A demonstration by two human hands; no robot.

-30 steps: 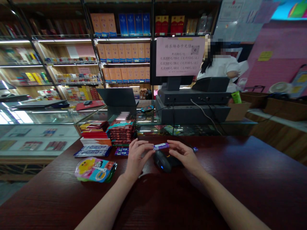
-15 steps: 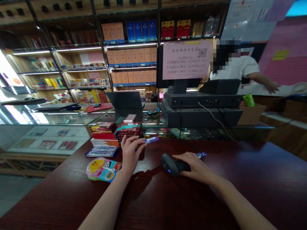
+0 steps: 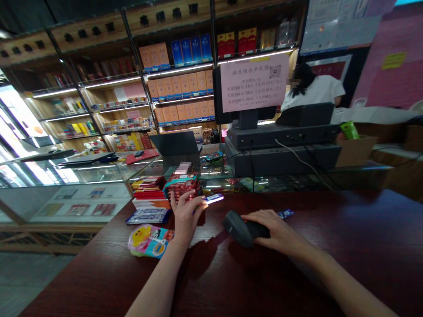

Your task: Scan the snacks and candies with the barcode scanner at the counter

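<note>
Between thumb and fingers, my left hand (image 3: 187, 213) pinches a small purple-and-white packet (image 3: 214, 199), held just above the dark wooden counter (image 3: 211, 281). My right hand (image 3: 272, 226) is wrapped round the handle of a black barcode scanner (image 3: 239, 229), whose head points left towards the packet. Behind my right fingers lies another purple packet (image 3: 285, 214), partly hidden. By my left wrist is a colourful pack with a yellow duck (image 3: 150, 240), its right end covered by my arm. Blue-and-white wrapped bars (image 3: 148, 215) lie behind it.
Stacks of red packets (image 3: 149, 187) and brown-red packages (image 3: 181, 182) stand at the counter's back left. A monitor with a pink sign (image 3: 254, 83) rises from a dark cash-register base (image 3: 284, 154). Beyond it, a person in a white top (image 3: 313, 94) leans over. Shelves of boxes line the back.
The view has shifted and tilted slightly. The packet and scanner stay in my hands; the scanner's blue light no longer shows. The person behind the monitor has lowered an outstretched arm and bent forward.
</note>
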